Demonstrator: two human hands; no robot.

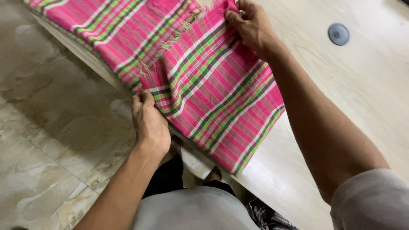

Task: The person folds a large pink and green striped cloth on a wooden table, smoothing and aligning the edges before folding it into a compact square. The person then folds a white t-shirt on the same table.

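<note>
A pale, light-grained wooden table [366,85] fills the right and upper part of the head view, its near edge running diagonally from upper left to lower right. Beyond that edge a glossy beige marble-patterned tiled floor [38,140] is seen on the left. A pink woven cloth with green, white and dark checked stripes and frayed fringe [213,89] is spread along the table's edge, a folded layer of it lying over the rest, with its lower corner resting on the wood near the person's body. A grey garment [196,211] is seen at the bottom of the view, and a grey sleeve [375,200] covers the right upper arm. The right hand [251,25] is reached across the cloth to its far corner, where the fringed edge is pinched between closed fingers and thumb. The left hand [149,121] is closed on the cloth's near edge, just at the table's rim, the fingertips curled over the fabric. A small round grey cap [338,34] is set flush into the tabletop, well apart from the cloth.
</note>
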